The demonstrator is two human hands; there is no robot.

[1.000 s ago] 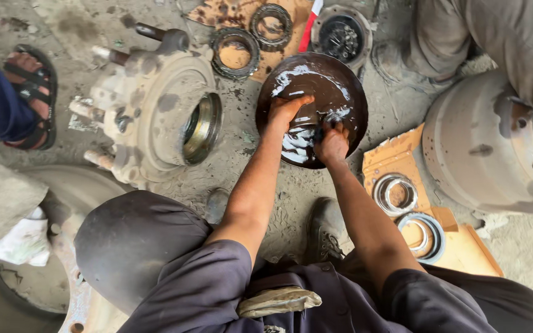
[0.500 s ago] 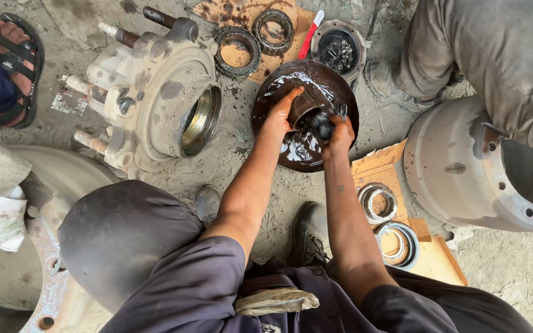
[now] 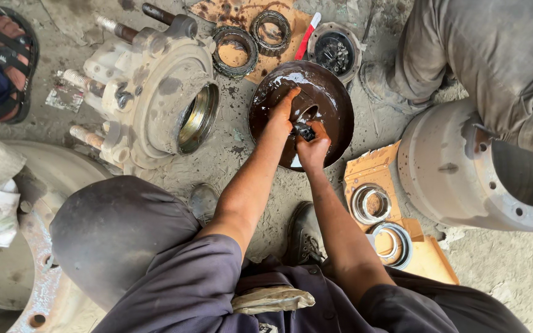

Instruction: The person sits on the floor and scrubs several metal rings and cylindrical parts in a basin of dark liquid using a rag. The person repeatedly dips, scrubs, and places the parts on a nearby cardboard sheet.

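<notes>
Our right hand grips a small dark part over the oily basin; our left hand, fingers loose, rubs it. We should keep it low above the liquid, turning it, clear of the hub and cardboard.

Wheel hub, brake drum, bearing rings on cardboard.

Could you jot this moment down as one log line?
left hand: in dark oily basin | right hand: gripping small dark part | wheel hub: beside basin
</notes>
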